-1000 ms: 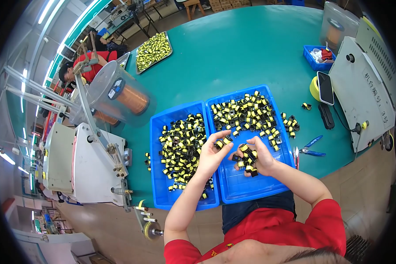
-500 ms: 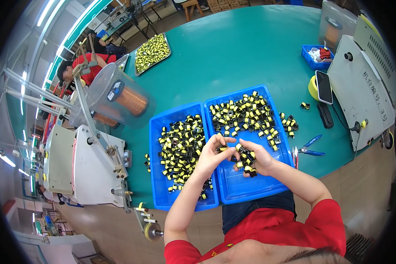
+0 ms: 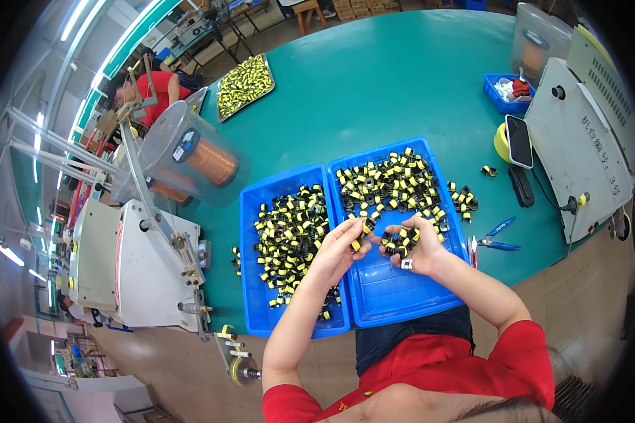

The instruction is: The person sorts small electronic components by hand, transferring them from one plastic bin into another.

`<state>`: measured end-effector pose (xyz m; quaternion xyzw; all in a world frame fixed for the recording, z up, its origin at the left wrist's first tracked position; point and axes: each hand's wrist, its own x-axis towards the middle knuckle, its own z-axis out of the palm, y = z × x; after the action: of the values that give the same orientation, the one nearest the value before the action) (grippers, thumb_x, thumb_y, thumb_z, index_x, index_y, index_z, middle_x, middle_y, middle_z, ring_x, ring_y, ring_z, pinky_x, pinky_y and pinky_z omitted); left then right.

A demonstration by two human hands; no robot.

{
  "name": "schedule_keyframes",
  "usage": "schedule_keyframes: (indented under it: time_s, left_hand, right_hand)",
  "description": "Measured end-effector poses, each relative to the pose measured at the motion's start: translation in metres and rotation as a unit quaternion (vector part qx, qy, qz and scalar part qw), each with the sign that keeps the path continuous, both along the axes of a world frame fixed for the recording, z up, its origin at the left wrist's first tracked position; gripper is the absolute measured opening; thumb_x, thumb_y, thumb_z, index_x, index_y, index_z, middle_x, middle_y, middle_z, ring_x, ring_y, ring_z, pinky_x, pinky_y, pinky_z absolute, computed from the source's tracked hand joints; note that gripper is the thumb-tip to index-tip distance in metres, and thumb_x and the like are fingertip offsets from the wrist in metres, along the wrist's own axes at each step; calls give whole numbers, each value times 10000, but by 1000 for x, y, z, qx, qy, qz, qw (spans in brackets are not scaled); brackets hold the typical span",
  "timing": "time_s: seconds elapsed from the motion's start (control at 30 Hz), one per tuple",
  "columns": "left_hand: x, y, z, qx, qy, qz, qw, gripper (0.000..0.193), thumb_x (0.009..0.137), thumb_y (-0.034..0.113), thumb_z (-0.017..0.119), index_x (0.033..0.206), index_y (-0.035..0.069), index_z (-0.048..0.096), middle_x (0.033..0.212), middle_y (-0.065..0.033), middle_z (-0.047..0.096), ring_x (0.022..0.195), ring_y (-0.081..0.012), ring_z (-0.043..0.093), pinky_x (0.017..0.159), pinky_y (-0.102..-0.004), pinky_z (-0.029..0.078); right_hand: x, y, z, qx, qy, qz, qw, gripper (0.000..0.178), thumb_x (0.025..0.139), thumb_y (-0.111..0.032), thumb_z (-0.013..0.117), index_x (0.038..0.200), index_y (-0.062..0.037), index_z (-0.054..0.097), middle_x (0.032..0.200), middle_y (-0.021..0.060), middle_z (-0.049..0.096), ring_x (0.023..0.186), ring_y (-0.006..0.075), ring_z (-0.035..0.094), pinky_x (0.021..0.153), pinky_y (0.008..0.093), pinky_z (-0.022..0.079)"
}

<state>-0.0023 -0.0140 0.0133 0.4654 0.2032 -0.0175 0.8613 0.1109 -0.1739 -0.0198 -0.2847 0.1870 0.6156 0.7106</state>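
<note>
Two blue trays sit side by side on the green table: the left tray [image 3: 255,211] and the right tray [image 3: 402,299], both holding several small yellow-and-black wound parts. My left hand [image 3: 337,247] hovers over the seam between the trays, pinching one such part [image 3: 356,244] in its fingertips. My right hand [image 3: 416,247] is over the right tray, cupping a small cluster of the same parts [image 3: 396,243]. The two hands nearly touch at the fingertips.
A white winding machine [image 3: 130,264] with a clear-covered copper wire spool [image 3: 204,162] stands left. A grey machine [image 3: 578,155], a phone [image 3: 520,141] and blue-handled cutters [image 3: 497,243] lie right. A tray of yellow parts [image 3: 243,86] and a person in red [image 3: 152,88] are at the far side.
Both hands have drawn closer together over the right tray. The left hand moved slightly right and down toward the right hand's handful.
</note>
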Motion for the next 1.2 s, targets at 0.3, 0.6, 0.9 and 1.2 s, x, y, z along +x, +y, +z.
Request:
schedule_keyframes:
  time_s: [0.3,0.6,0.9,1.2]
  left_hand:
    - [1,1,4,-35,13,12,999,210,911,293,535,977,94,524,903,-76,591,658,-132,488,510,-205,341]
    - [2,5,10,-118,11,49,992,316,928,380,441,824,86,495,856,-73,541,691,-157,479,554,-263,396]
    - [4,-15,-7,374,-32,0,927,315,775,173,708,1029,31,587,760,-19,513,698,-125,537,657,-259,459]
    - [-3,-20,0,615,-117,-92,774,227,823,127,622,1040,66,591,868,-91,509,751,-228,578,649,-328,467]
  right_hand:
    - [4,-2,-2,48,21,15,999,449,774,-288,406,1147,-62,514,1115,172,567,785,254,585,516,293,473]
    - [1,0,10,25,-63,88,994,445,779,-308,394,1143,-90,530,1092,88,596,756,212,586,488,311,426]
    - [-9,1,15,15,-195,136,971,436,822,-325,363,1109,-56,550,941,97,609,736,210,595,444,309,433]
    - [-10,0,21,-5,-270,68,960,361,837,-327,390,1033,-62,537,812,86,587,681,187,597,412,314,436]
